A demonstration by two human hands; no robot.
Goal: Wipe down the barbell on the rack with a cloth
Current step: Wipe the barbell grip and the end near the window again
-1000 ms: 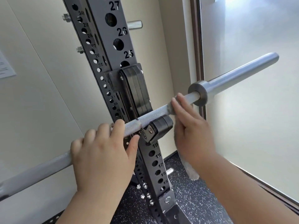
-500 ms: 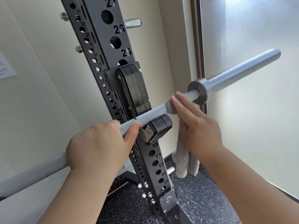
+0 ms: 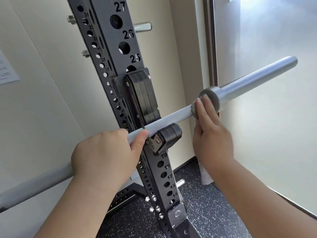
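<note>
Looking stiff and heavy, the barbell (image 3: 171,115) sat gripped at its knurling by the left hand (image 3: 106,155); the right hand (image 3: 211,140) pressed soft cloth (image 3: 205,176) flat-fingered.

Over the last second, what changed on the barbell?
The right hand slid the cloth outward along the barbell, away from the J-hook, until it meets the sleeve collar. Unchanged: the left hand grips the barbell just inside the J-hook, and the barbell rests on the rack.
</note>
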